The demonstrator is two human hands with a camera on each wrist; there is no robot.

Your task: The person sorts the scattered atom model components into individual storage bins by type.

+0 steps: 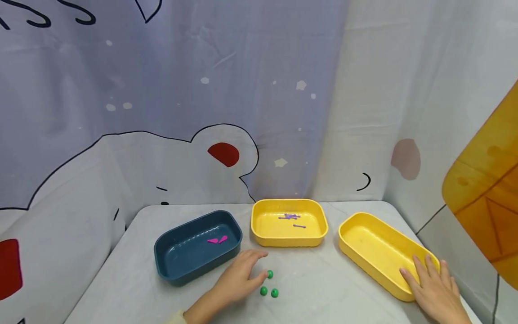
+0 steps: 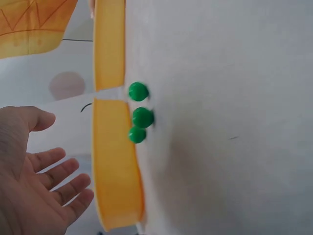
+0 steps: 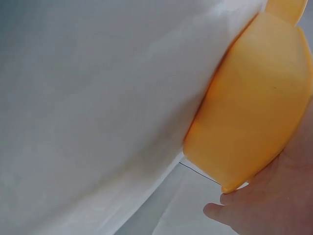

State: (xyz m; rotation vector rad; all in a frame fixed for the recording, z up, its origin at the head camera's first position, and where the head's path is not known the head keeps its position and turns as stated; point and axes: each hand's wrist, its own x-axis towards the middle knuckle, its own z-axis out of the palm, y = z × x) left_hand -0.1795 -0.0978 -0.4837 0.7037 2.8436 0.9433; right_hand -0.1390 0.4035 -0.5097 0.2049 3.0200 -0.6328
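Three green beads point(image 1: 274, 293) lie close together on the white-covered table, also in the left wrist view as round green balls point(image 2: 138, 91). My left hand point(image 1: 239, 278) hovers beside them, thumb and fingers spread and holding nothing; in the head view the thumb tip overlaps the edge of the farthest bead. My right hand point(image 1: 438, 288) rests over the near end of the right yellow tray point(image 1: 374, 265), its fingers extended across the rim. From the right wrist, the hand point(image 3: 274, 196) lies along the rim of that tray point(image 3: 254, 103).
A dark blue tray point(image 1: 174, 258) at the left holds two pink pieces point(image 1: 217, 240). At the back middle, another yellow tray point(image 1: 289, 241) contains several small purple sticks point(image 1: 289, 217). Printed cloth point(image 1: 259, 90) hangs behind the table point(image 1: 323, 292) and along its sides.
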